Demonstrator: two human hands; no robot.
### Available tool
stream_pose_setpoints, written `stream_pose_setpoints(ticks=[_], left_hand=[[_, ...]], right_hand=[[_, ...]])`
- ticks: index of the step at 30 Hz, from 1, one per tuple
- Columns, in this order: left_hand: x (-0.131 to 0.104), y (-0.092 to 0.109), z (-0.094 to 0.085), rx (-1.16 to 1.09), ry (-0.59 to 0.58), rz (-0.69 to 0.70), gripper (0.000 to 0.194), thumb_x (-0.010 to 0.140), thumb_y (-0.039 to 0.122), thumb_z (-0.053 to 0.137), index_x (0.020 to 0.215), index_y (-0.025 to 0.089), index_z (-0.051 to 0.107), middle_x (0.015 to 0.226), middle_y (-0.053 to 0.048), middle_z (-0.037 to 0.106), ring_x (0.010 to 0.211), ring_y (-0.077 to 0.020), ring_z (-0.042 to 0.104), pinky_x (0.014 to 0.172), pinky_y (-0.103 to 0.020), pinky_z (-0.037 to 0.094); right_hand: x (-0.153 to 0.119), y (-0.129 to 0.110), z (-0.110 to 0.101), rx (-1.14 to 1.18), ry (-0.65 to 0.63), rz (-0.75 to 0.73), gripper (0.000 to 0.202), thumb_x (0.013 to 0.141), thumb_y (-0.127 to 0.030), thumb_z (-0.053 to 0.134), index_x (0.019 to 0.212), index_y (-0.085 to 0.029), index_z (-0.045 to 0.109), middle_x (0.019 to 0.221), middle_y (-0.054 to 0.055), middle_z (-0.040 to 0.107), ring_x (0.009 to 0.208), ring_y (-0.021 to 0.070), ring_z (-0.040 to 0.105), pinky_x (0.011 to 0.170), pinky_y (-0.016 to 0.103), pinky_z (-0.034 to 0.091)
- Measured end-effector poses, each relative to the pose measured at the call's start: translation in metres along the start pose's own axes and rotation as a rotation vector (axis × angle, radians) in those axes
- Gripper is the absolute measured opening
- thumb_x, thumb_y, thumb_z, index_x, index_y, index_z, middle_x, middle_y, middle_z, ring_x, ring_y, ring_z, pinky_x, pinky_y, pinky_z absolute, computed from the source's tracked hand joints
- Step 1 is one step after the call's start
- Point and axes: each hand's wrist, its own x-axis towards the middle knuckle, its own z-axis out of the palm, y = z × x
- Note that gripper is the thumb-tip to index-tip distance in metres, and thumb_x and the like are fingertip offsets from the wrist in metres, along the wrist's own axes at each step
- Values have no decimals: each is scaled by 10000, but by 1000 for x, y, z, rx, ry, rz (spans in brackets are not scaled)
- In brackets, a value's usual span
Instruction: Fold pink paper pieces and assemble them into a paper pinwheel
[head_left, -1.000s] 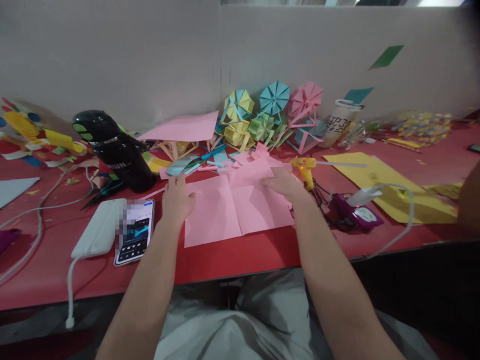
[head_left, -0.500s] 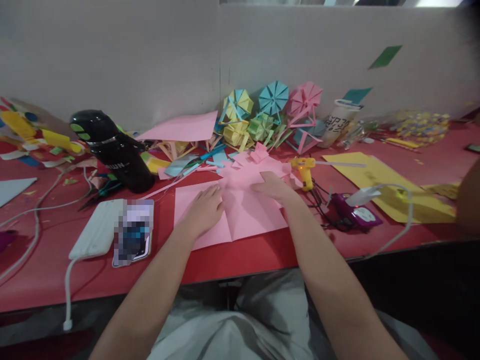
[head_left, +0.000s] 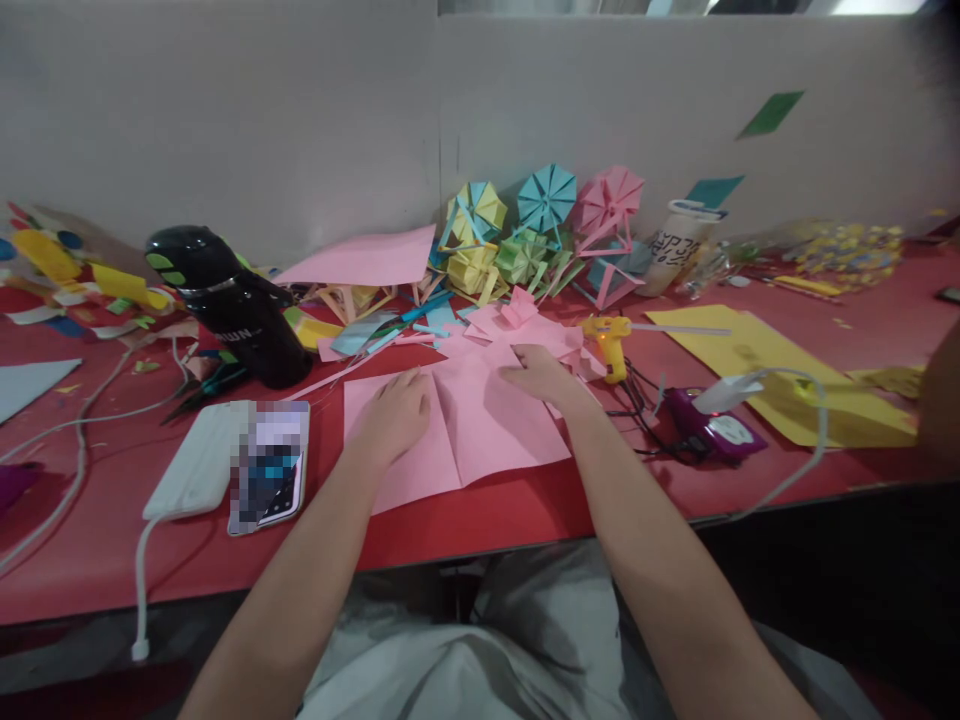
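A sheet of pink paper (head_left: 487, 430) with a crease down its middle lies unfolded on the red table (head_left: 480, 520). My left hand (head_left: 397, 415) rests flat on the sheet's left half, fingers stretched forward. On the right half lies my right hand (head_left: 551, 378), its thumb and fingers apart near the sheet's far right part. Neither hand grips anything that I can see. Just beyond the sheet sits a heap of pink paper scraps (head_left: 517, 318), touching or overlapping its far edge. A yellow glue gun (head_left: 611, 345) lies right of my right hand.
Left stand a black bottle (head_left: 240, 325), a white power bank (head_left: 199, 465) and a phone (head_left: 274, 470). Folded paper models (head_left: 547, 200) line the wall. Right are a purple power socket (head_left: 709, 425) with cables, yellow paper (head_left: 795, 385) and a cup (head_left: 682, 245).
My left hand has slid slightly left, and the pink sheet's left half has shifted a little left with it. My right hand has hardly moved.
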Motion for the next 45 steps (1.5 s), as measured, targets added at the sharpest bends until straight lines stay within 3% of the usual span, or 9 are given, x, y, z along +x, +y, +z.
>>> stream_pose_setpoints(ticks=[4,8,11,14,17,23,30,38,45], left_hand=[[5,-18,7,-5,-67,35,517,947,201,321,1442,91,418,1587,-138,320,1480,-222,266,1210,-402,238],[10,-27,6,-31,-120,57,544,944,194,286,1474,115,377,1603,-102,296,1491,-222,236,1211,-460,217],[11,-21,1,-20,-90,59,552,917,177,306,1457,127,408,1570,-101,365,1457,-214,310,1201,-422,252],[11,-7,-3,8,-26,-22,531,929,213,302,1435,137,445,1488,-125,456,1371,-258,423,1157,-434,324],[13,5,-3,61,0,-91,503,940,244,310,1401,154,491,1425,-139,495,1337,-290,445,1126,-456,355],[18,3,5,103,-30,-102,514,946,237,300,1431,151,449,1589,-129,317,1460,-283,298,1193,-497,233],[20,1,7,68,-70,-104,548,958,250,259,1477,120,380,1605,-125,273,1485,-276,248,1207,-509,179],[20,-1,8,44,-44,-91,525,953,227,271,1447,132,422,1592,-137,298,1471,-289,284,1192,-537,203],[19,0,7,48,-55,-93,528,957,230,273,1459,126,402,1599,-132,279,1477,-290,268,1193,-536,199]], right_hand=[[-2,1,1,34,-44,0,233,713,-185,548,903,-117,664,818,35,658,670,136,541,556,210,349],[-1,4,2,-14,-49,-10,193,713,-212,573,858,-124,666,784,25,643,653,129,529,547,210,337],[-1,2,3,-15,-63,-50,172,747,-259,578,841,-140,660,772,11,622,661,123,519,572,216,339],[0,-1,5,-112,34,-19,222,809,-353,542,720,-153,579,669,-10,525,615,115,448,554,236,290],[1,-3,7,-207,120,8,272,842,-350,502,634,-181,456,604,-27,437,593,112,398,555,254,256],[3,-3,12,-242,170,0,278,834,-299,522,615,-203,381,576,-37,412,568,108,387,562,264,237],[7,0,14,-312,226,23,283,846,-276,492,586,-208,401,555,-18,415,562,126,391,558,272,244],[8,8,14,-378,144,9,272,812,-293,548,571,-194,471,575,4,484,554,126,390,543,272,246],[3,-2,13,-486,109,5,268,838,-298,545,607,-164,562,624,44,552,569,134,421,540,277,236]])
